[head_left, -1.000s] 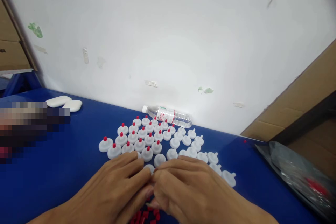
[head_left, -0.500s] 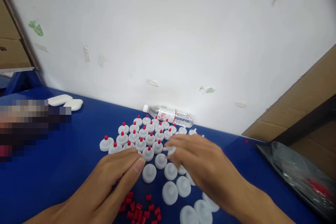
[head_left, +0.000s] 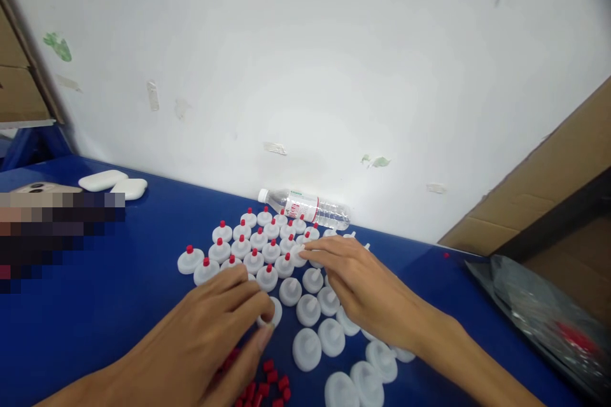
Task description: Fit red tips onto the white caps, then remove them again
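Note:
My left hand (head_left: 229, 324) is curled over a white nozzle cap (head_left: 277, 311), thumb and fingers closed at its near left edge. The fingers hide much of that cap, including its tip. My right hand (head_left: 356, 276) reaches in from the right, its long fingertips pinched at the top of another white nozzle cap (head_left: 298, 257); its thumb is hidden. Rows of white caps with red tips (head_left: 254, 261) stand beyond my hands. Uncovered white nozzle caps (head_left: 308, 310) stand around and below my right hand. Loose small red tip covers (head_left: 263, 388) lie beneath my left hand.
A clear plastic bottle (head_left: 317, 210) lies against the white wall behind the rows. Two white oval objects (head_left: 130, 189) and a phone (head_left: 45, 187) lie at the left on the blue table (head_left: 153, 235). A clear plastic bag (head_left: 529, 305) and cardboard (head_left: 539, 184) are at the right.
My left hand has moved right and closed at a nozzle cap that stood uncovered. My right hand has shifted up and slightly right, revealing more uncovered caps below it.

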The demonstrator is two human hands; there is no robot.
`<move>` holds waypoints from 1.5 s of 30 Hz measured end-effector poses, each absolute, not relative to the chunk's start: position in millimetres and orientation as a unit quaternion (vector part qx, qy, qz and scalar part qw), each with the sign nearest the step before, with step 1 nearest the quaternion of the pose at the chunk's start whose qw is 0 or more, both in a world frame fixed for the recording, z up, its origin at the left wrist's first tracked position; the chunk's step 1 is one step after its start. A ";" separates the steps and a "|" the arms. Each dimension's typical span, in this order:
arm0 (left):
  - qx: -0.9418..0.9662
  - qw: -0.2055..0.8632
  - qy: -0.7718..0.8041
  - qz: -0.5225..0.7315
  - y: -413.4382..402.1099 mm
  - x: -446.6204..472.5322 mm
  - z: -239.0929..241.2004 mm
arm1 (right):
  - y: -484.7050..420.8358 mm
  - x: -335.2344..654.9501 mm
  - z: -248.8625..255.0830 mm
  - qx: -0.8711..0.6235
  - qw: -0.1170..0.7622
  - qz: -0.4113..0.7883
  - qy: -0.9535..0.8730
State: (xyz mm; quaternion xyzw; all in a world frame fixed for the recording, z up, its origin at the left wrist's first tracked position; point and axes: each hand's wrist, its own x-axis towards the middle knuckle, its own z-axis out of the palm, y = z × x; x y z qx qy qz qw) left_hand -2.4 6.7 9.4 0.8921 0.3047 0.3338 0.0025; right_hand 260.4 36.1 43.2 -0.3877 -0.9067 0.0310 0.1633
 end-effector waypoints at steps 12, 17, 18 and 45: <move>0.849 -0.147 0.444 0.246 28.4 -9.7 9.8 | 36.6 259.3 43.9 -0.415 0.134 0.048 -0.899; 0.858 -0.164 0.444 0.202 27.6 -9.6 9.2 | 36.8 260.7 44.8 -0.409 0.133 0.033 -0.902; 0.859 -0.160 0.445 0.196 27.6 -9.6 9.0 | 37.0 261.5 45.6 -0.410 0.133 0.033 -0.902; 0.862 0.051 0.335 0.376 3.1 1.4 12.0 | -0.7 216.8 39.7 -0.322 0.319 0.026 -0.891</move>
